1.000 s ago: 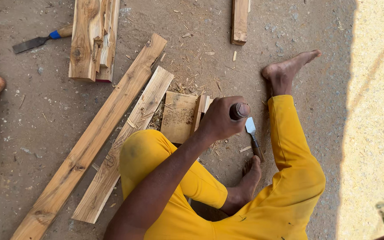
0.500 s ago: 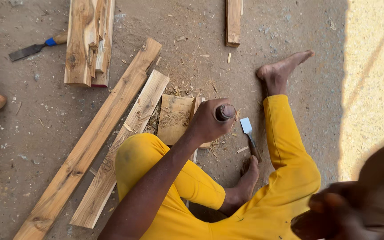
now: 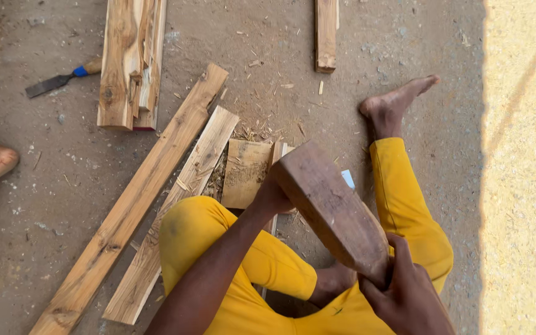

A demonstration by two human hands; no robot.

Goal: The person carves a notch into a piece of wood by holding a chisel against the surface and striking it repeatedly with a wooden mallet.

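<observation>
Right hand [image 3: 407, 291] clenched on heavy brown wooden mallet block [image 3: 330, 208], raised over left hand [image 3: 272, 197], closed round a mostly hidden chisel at pale square wood piece [image 3: 245, 172] on floor. Risk: glancing blow onto left knuckles or yellow-trousered knee [image 3: 187, 226].

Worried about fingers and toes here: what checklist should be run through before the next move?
1. Right hand grip on the wooden block: closed round its lower end, ok.
2. Left hand grip: the block hides it, cannot tell.
3. Pale blade tip placement: only a corner shows, cannot tell.
4. Bare foot apart from the block: ok.
5. Small board lying flat on the ground: ok.
6. Spare chisel out of the way: far off to the left, ok.
</observation>
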